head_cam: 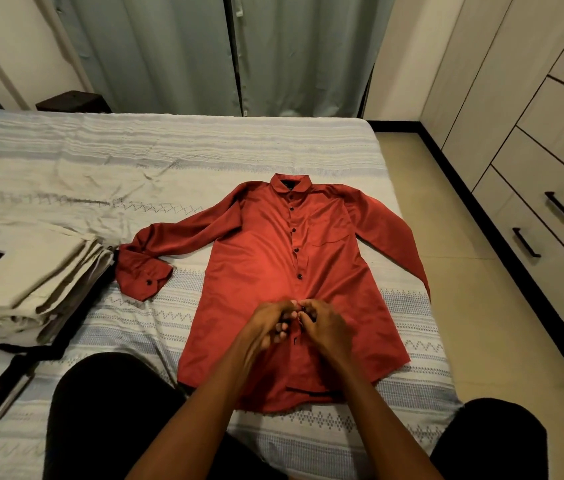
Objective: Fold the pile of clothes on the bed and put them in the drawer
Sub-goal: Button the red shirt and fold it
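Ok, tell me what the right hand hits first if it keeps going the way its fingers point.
Probably the left hand: the right hand pinches the red shirt placket, fingers aimed at it.

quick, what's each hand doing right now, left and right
Left hand: closed, pinching the red shirt at its button placket.
Right hand: closed, pinching the same placket at a button.

shirt: red shirt [273, 258] lies flat, front up, on the bed [100, 161]
hands: left hand [270, 323] and right hand [322, 323] pinch its placket at a button
pile: folded beige clothes [27, 285] at left
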Demonstrator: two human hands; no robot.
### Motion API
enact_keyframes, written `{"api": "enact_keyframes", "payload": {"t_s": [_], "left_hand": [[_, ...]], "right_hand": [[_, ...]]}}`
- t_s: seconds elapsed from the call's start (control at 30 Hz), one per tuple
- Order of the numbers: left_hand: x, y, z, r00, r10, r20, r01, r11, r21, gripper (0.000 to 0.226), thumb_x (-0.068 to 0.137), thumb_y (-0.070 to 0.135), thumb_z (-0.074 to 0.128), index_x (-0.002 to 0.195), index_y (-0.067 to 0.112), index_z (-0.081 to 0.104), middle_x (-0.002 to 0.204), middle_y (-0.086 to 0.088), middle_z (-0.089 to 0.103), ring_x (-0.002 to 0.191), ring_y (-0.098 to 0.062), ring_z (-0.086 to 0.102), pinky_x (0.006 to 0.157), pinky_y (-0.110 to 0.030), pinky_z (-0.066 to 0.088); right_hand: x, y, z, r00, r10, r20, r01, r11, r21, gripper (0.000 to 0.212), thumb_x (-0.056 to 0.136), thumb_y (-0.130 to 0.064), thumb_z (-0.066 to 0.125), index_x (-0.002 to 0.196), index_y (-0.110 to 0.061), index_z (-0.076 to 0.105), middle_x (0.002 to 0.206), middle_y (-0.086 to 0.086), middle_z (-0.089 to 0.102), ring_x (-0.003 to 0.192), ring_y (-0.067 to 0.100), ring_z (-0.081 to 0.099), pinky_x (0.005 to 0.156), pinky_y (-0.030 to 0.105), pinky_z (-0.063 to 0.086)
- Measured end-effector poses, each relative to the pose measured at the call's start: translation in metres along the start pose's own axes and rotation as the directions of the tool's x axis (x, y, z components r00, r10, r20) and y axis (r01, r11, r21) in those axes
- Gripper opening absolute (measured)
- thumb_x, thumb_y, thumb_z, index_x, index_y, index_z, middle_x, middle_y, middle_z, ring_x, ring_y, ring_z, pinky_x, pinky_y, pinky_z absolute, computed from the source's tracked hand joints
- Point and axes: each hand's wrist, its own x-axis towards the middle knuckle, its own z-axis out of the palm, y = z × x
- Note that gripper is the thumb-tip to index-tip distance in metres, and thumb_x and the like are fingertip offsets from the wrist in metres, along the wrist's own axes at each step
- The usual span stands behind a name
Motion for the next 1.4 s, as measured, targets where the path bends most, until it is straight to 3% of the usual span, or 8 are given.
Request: {"api": "enact_keyframes", "payload": {"t_s": [0.23,0.43,0.57,0.7,0.87,1.03,1.23,1.4], "left_hand": [[0.002,-0.012,0.007,0.98,0.189,-0.068,-0.174,0.967,0.184,0.026,0.099,0.02,0.057,0.074,0.015,0.061,0.054,-0.002,0.042,0.032,-0.006,0.032,0.032,-0.015,0.023],[0.002,-0.02,0.006,0.906,0.385,-0.176,-0.315,0.891,0.327,0.024,0.095,0.028,0.06,0.073,0.019,0.063,0.053,0.002,0.057,0.034,-0.011,0.043,0.037,-0.019,0.031],[-0.006,-0.029,-0.001,0.846,0.472,-0.248,-0.377,0.859,0.348,0.025,0.095,0.034,0.056,0.079,0.016,0.063,0.059,0.001,0.066,0.04,-0.012,0.051,0.044,-0.024,0.037],[-0.021,-0.04,-0.003,0.801,0.519,-0.298,-0.412,0.839,0.356,0.021,0.095,0.033,0.056,0.082,0.017,0.063,0.059,-0.004,0.067,0.044,-0.016,0.058,0.05,-0.03,0.046],[-0.036,-0.053,-0.002,0.795,0.526,-0.303,-0.418,0.836,0.355,0.025,0.093,0.037,0.056,0.079,0.016,0.06,0.059,-0.007,0.066,0.043,-0.021,0.058,0.044,-0.031,0.046],[-0.05,-0.061,-0.002,0.837,0.494,-0.234,-0.393,0.841,0.371,0.027,0.096,0.032,0.054,0.082,0.011,0.06,0.062,-0.013,0.068,0.04,-0.02,0.055,0.037,-0.025,0.04],[-0.054,-0.069,-0.006,0.855,0.475,-0.208,-0.362,0.834,0.416,0.025,0.096,0.027,0.053,0.079,0.012,0.063,0.06,-0.013,0.068,0.041,-0.021,0.058,0.039,-0.028,0.045],[-0.05,-0.076,-0.009,0.87,0.493,-0.033,-0.395,0.735,0.552,0.02,0.094,0.026,0.055,0.08,0.017,0.066,0.062,-0.002,0.067,0.049,-0.019,0.06,0.049,-0.037,0.051]], "right_hand": [[-0.001,0.008,0.0,0.994,-0.096,-0.052,0.099,0.994,0.053,0.019,0.09,-0.024,0.064,0.104,-0.027,0.077,0.1,-0.008,0.074,0.091,0.014,0.068,0.076,0.03,0.052],[-0.005,0.006,-0.007,0.999,0.046,0.02,-0.05,0.973,0.225,0.016,0.086,-0.036,0.069,0.102,-0.039,0.064,0.094,-0.015,0.072,0.09,0.003,0.067,0.082,0.04,0.056],[-0.031,-0.006,-0.02,0.992,0.047,-0.117,-0.049,0.999,-0.018,0.033,0.079,-0.056,0.075,0.091,-0.033,0.054,0.087,-0.016,0.06,0.082,0.009,0.059,0.073,0.035,0.05],[-0.057,-0.017,-0.011,0.981,0.17,-0.091,-0.192,0.918,-0.347,0.064,0.067,-0.084,0.058,0.095,-0.027,0.05,0.103,-0.004,0.061,0.104,0.024,0.057,0.086,0.042,0.043],[-0.051,-0.028,-0.005,0.943,0.332,-0.032,-0.304,0.817,-0.489,0.077,0.081,-0.074,0.052,0.127,-0.012,0.053,0.133,0.01,0.054,0.127,0.031,0.046,0.099,0.046,0.036],[-0.048,-0.04,-0.009,0.936,0.346,0.058,-0.262,0.8,-0.539,0.085,0.084,-0.077,0.046,0.137,-0.01,0.05,0.14,0.014,0.048,0.13,0.035,0.043,0.102,0.051,0.037],[-0.065,-0.044,-0.015,0.993,0.103,0.061,-0.049,0.816,-0.576,0.029,0.091,-0.039,0.057,0.101,-0.015,0.07,0.116,0.012,0.062,0.112,0.033,0.056,0.095,0.046,0.038],[-0.073,-0.027,-0.031,0.981,0.194,0.0,-0.181,0.916,-0.358,0.029,0.091,-0.033,0.052,0.08,-0.014,0.07,0.077,0.006,0.068,0.077,0.028,0.068,0.06,0.029,0.042]]}}
